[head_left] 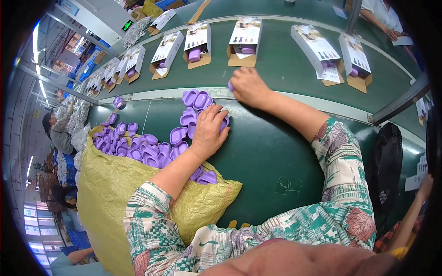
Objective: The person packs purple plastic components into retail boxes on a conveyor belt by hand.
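Observation:
My right hand [251,87] is closed around a small purple plastic piece [230,86], mostly hidden by the fingers, at the near edge of the green conveyor belt [276,64]. My left hand [209,131] lies over a group of purple hollow, rounded pieces on the green table, its thumb and index finger around one purple piece [224,123]. More of these purple pieces [201,100] sit just beyond the left fingers. Under my left forearm, a yellow woven sack [119,184] spills a heap of purple pieces [147,149]. Past my right hand stands an open white box [245,37] with a purple part inside.
Several open boxes [198,39] line the belt, each with a brown flap toward me. Two more boxes [317,48] are at the right. A metal post [400,101] and a black bag [386,165] stand at the right. Other people work around the line.

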The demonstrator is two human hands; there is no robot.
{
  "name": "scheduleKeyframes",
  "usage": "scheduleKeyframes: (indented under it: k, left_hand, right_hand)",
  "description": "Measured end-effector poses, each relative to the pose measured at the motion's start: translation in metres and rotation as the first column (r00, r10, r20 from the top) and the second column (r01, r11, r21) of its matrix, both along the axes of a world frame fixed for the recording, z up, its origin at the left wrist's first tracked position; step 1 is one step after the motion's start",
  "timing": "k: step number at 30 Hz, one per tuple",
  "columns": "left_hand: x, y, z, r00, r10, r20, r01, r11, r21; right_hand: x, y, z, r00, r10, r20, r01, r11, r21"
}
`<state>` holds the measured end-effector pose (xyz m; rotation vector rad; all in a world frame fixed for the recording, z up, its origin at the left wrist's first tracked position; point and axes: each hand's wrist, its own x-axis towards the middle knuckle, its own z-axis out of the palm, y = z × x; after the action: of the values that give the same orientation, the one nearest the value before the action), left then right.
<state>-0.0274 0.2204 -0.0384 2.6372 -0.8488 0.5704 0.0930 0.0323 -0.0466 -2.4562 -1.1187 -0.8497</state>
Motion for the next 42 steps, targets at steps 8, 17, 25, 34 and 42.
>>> scheduleKeyframes:
  k: [8,17,25,34,42]
  left_hand:
    - [0.002,0.001,-0.004,0.995,-0.063,-0.074,0.057,0.994,-0.088]
    - [0.035,-0.013,0.001,0.971,-0.169,-0.168,0.138,0.973,-0.184]
    - [-0.004,0.057,0.024,0.993,0.069,-0.09,-0.07,0.997,-0.009]
    - [-0.046,0.054,0.005,0.926,0.213,-0.313,-0.096,0.932,0.349]
    - [-0.029,0.046,-0.003,0.94,0.166,-0.298,-0.117,0.978,0.173]
  right_hand:
    - [0.085,-0.045,0.016,0.859,-0.489,0.154,0.489,0.871,0.038]
    - [0.041,-0.044,0.006,0.994,0.005,0.107,-0.041,0.941,0.337]
    - [-0.039,-0.018,-0.009,0.914,0.401,-0.063,-0.399,0.916,0.038]
    - [0.017,-0.047,0.005,0.985,-0.006,0.172,0.008,1.0,-0.009]
    - [0.093,-0.085,0.006,0.831,-0.505,0.233,0.487,0.863,0.132]
